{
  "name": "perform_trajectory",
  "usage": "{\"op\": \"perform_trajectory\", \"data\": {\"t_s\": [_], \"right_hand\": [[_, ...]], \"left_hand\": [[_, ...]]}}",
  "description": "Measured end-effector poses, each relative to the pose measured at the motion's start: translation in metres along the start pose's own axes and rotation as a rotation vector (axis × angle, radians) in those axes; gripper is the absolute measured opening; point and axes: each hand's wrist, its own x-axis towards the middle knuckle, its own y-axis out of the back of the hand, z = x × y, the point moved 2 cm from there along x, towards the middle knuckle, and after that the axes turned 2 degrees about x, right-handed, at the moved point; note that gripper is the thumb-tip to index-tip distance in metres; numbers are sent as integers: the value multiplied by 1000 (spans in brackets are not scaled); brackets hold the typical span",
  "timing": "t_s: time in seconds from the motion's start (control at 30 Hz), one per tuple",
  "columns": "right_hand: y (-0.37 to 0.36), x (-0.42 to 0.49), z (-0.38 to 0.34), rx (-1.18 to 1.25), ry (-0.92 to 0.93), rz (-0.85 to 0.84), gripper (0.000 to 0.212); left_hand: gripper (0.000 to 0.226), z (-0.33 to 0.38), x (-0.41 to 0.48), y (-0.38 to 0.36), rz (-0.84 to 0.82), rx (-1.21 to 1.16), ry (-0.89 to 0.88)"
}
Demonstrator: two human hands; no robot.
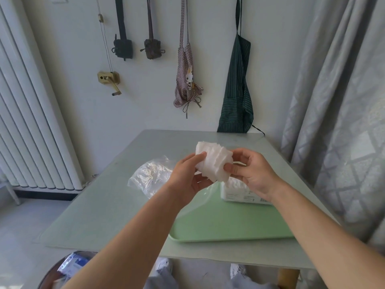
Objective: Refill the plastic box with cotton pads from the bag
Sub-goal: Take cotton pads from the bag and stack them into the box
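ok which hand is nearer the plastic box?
Right. The right hand is just above the plastic box and overlaps it in view. The left hand is off to the box's left, nearer the bag. Both hold the cotton pads.

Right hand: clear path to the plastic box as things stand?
Probably yes. The plastic box sits on the green tray just below the right hand, nothing between; both it and the left hand grip the cotton pads.
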Motion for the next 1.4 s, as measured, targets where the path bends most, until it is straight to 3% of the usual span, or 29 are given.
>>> {"op": "perform_trajectory", "data": {"t_s": [0.33, 0.5, 0.63, 0.87, 1.1, 1.27, 1.4], "right_hand": [[7, -3, 2, 240, -53, -124, 61], [14, -2, 10, 310, -96, -163, 71], [18, -6, 9, 383, -135, -161, 76], [33, -12, 2, 574, -146, -109, 82], [34, -10, -10, 221, -182, -322, 70], [36, -8, -16, 28, -163, -268, 39], [39, -8, -14, -60, -121, -194, 41]], "left_hand": [[19, -2, -3, -6, 23, -130, 23], [31, -2, -5, -13, -53, -98, 57], [20, -3, -1, -15, -43, -125, 83], [16, -4, 5, -8, 79, 60, 32], [19, -14, 11, -14, 19, 131, -47], [23, -16, 7, -23, -57, 208, -104], [20, -17, 6, -27, -61, 176, -63]]}}
